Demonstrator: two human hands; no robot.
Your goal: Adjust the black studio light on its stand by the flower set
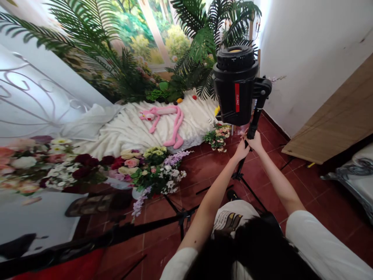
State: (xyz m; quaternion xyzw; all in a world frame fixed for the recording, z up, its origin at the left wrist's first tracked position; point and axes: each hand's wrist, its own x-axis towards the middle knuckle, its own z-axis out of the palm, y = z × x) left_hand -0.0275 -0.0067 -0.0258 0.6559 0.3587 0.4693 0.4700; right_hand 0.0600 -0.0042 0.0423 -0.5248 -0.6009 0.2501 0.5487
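Observation:
A black studio light (235,93) with a red ZHEYU label is mounted on top of a black light stand (240,168) in front of me. My left hand (241,151) is closed around the stand's pole below the lamp. Just above it, on the right side of the pole, my right hand (255,142) is closed as well. Both hands sit close together, and the pole partly hides their fingers. The stand's legs spread over the floor near my shoe.
A pink plush toy (163,112) lies on a white draped cloth (116,128). Artificial flowers (157,167) and palm leaves (215,31) surround it. Another black stand (145,230) crosses at lower left. A brown panel (329,116) leans at right above the red tile floor (189,194).

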